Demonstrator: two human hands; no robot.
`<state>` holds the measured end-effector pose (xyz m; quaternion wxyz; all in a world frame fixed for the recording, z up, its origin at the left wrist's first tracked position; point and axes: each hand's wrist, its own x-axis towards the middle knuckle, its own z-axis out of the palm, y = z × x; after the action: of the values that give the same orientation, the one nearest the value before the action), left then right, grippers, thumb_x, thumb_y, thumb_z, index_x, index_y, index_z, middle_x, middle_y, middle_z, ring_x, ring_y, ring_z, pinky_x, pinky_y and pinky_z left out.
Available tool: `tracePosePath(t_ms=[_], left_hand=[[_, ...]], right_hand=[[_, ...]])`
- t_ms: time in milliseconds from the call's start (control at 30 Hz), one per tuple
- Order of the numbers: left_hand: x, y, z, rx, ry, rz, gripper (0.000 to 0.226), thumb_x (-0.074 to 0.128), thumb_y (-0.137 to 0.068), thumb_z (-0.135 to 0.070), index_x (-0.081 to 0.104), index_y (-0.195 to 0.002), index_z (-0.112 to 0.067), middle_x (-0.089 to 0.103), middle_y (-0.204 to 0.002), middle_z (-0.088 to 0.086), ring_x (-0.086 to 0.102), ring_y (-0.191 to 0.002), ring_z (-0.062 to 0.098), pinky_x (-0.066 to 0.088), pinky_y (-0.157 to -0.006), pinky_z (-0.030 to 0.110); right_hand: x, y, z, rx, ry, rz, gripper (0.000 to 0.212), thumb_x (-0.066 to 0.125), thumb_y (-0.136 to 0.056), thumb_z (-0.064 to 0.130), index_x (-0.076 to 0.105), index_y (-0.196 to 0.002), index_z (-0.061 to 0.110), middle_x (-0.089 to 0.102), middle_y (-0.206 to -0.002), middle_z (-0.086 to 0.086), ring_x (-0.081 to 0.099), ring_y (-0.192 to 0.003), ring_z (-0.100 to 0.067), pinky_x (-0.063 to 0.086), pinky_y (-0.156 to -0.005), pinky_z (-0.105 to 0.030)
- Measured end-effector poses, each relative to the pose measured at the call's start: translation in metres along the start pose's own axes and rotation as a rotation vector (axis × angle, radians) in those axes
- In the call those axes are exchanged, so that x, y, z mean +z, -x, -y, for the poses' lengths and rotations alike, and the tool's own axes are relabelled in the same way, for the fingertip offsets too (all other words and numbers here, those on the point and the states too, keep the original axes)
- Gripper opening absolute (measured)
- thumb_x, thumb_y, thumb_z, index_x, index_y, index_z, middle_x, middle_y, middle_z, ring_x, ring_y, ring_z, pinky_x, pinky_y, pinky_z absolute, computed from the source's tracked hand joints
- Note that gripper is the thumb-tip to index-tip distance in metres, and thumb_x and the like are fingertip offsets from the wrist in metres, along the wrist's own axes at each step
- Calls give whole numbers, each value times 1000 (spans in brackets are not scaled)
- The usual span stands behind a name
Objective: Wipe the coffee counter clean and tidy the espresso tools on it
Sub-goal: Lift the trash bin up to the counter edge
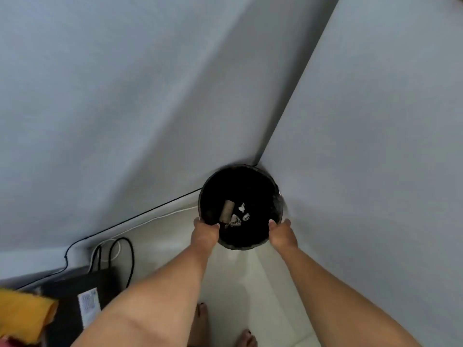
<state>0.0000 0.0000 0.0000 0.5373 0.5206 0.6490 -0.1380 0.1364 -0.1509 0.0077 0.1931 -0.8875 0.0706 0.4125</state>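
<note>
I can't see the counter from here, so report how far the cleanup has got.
Done: hard to judge, since no counter or espresso tools are in view. The black bin in the wall corner holds a cardboard tube and crumpled scraps. In hand: the left hand and right hand both grip the bin's near rim. Left: wiping and tidying cannot be confirmed.

You have one view only, from the head camera. It looks steeply down from standing height into a room corner where two grey walls (175, 96) meet the pale floor (225, 284). Wide-angle lens; straight edges bow. Your forearms reach forward from the bottom edge.
</note>
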Motion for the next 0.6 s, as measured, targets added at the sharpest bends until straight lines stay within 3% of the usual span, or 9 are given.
tracePosePath(t_ms=[100, 167, 233, 400, 600], left_hand=[[18, -24, 14, -50, 78, 2, 65, 59, -94, -25, 28, -150, -18, 55, -130, 15, 56, -112, 37, 52, -94, 46], [29, -43, 26, -75, 113, -18, 52, 57, -94, -22, 38, -142, -16, 59, -121, 15, 59, -104, 37, 54, -90, 46], [36, -55, 35, -48, 97, -55, 45, 52, -91, -19, 43, -135, -13, 61, -118, 18, 61, -102, 39, 55, -89, 49], [29, -37, 26, -17, 140, -94, 27, 45, -91, -5, 50, -118, -6, 58, -97, 16, 66, -84, 39, 60, -73, 50], [-14, 44, 5, 31, 179, -123, 29, 41, -90, -7, 51, -117, -13, 60, -101, 12, 64, -80, 35, 62, -71, 45]], right_hand=[[20, -26, -13, 48, -120, 29, 52, 38, -104, 38, 32, -145, 6, 57, -130, -21, 65, -103, -39, 59, -77, -46], [32, -41, -21, 68, -250, 75, 37, 38, -105, 31, 41, -134, 8, 63, -114, -14, 71, -75, -32, 58, -55, -37], [38, -48, -28, 46, -294, 88, 29, 37, -102, 19, 46, -128, 11, 67, -110, -15, 72, -60, -29, 53, -45, -31], [32, -29, -22, 7, -257, 66, 29, 35, -92, 5, 52, -114, 10, 73, -96, -17, 73, -59, -31, 51, -45, -28], [-9, 47, 1, -19, -264, 79, 35, 31, -90, 4, 46, -121, 9, 69, -111, -18, 73, -58, -30, 37, -35, -22]])
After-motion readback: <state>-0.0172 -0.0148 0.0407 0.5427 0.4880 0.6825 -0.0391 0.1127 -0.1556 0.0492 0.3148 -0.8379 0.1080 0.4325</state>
